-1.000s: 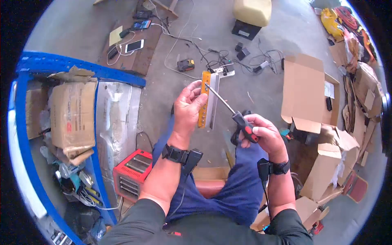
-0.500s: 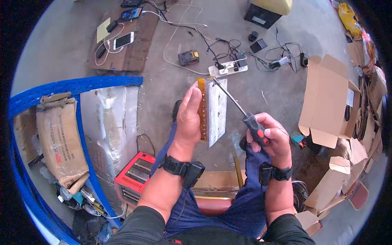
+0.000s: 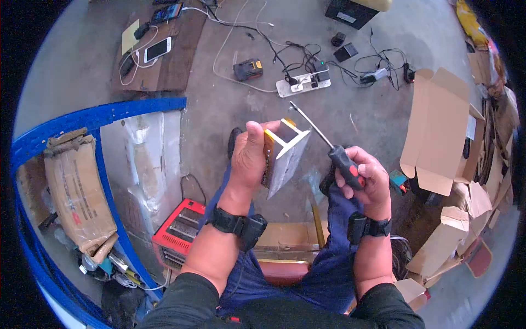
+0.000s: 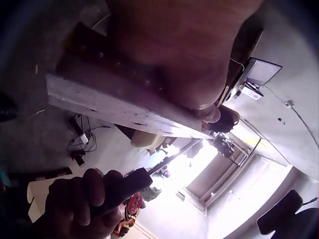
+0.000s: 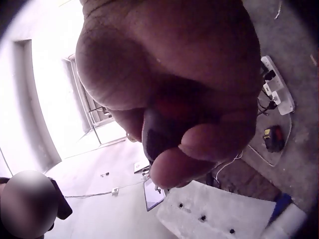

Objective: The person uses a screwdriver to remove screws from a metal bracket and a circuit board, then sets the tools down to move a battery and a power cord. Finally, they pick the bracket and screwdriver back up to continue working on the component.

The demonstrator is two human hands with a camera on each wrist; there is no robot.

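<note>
My left hand point(image 3: 249, 162) holds a short metal profile point(image 3: 287, 167) with an orange-yellow strip down one side and a row of small screws along it. Its white end, shaped like an H, is tipped up toward the head camera, and the broad grey face slants to the right. In my right hand point(image 3: 372, 178) is a screwdriver point(image 3: 345, 164) with a black and red handle, gripped with curled fingers. The shaft slants up and left, its tip beyond the profile's far end. From the right wrist, fingers wrap the handle point(image 5: 157, 132); the shaft is hidden there.
On the floor ahead lie a white power strip point(image 3: 304, 85) with cables and a battery pack point(image 3: 248, 69). A red heater point(image 3: 181, 233) and a blue rack point(image 3: 109, 118) stand left. An open cardboard box point(image 3: 438, 129) lies right; phones rest on a wooden board point(image 3: 181, 60).
The screwdriver tip was at the orange strip and is now away from it. My left hand has turned the profile, bringing its grey face and then its end into view.
</note>
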